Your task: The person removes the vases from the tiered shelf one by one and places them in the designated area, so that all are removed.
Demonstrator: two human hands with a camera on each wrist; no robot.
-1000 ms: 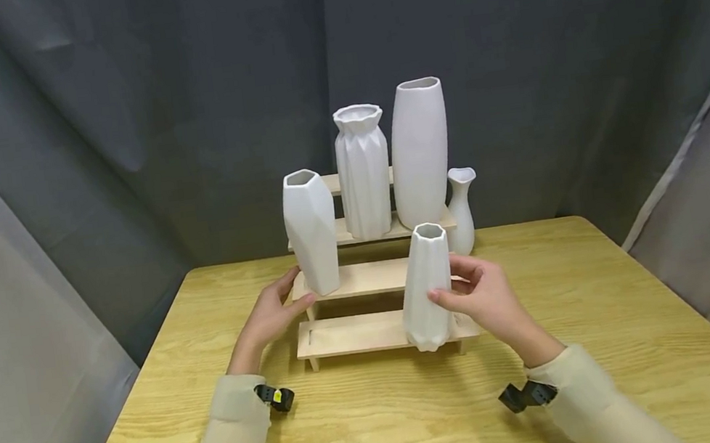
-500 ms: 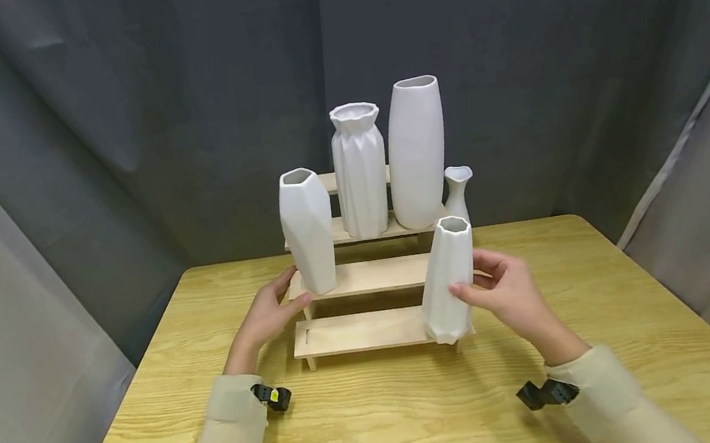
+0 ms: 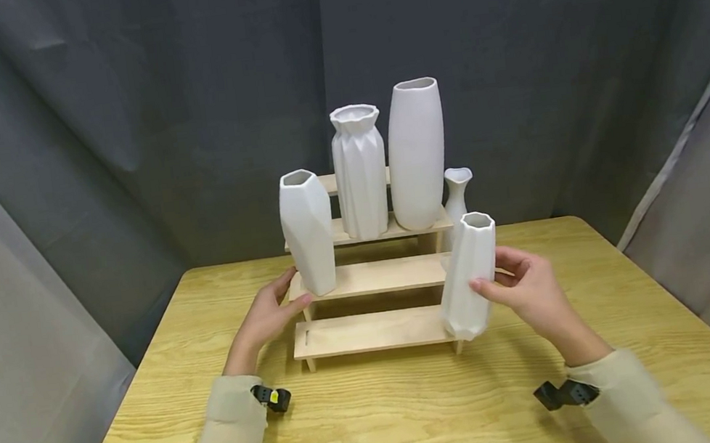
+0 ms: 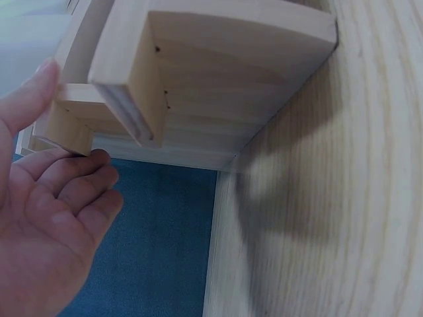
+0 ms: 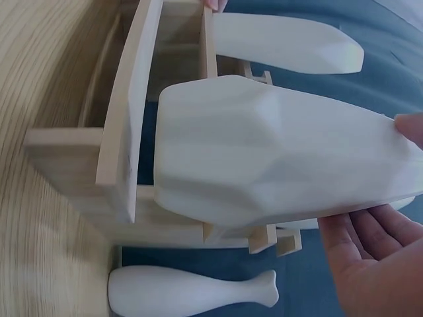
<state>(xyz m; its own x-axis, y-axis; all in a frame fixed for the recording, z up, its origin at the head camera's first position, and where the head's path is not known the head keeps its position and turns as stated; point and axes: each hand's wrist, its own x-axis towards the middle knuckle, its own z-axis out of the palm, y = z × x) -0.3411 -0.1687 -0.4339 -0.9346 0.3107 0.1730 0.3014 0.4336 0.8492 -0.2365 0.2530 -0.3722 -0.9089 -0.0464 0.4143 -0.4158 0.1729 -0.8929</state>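
My right hand (image 3: 530, 293) holds a white fluted vase (image 3: 472, 277) between thumb and fingers, its mouth up and leaning right. In the head view its base overlaps the right end of the lowest shelf. The right wrist view shows the vase's faceted lower body (image 5: 264, 152) in front of the stand. At the left end of the stepped wooden stand (image 3: 374, 332), my left hand (image 3: 268, 321) grips the middle shelf, thumb at its front and fingers behind. A white angular vase (image 3: 308, 234) stands on that shelf, just above the left thumb.
A pleated vase (image 3: 360, 173) and a tall smooth vase (image 3: 416, 156) stand higher on the stand. Behind its right side, a small slim-necked vase (image 3: 455, 192) is partly hidden by the held one. Grey curtains (image 3: 186, 124) surround the wooden table (image 3: 384, 415).
My right hand has carried the fluted vase to the right, from over the lowest shelf to its right end, and the vase leans more. My left hand stays at the stand.
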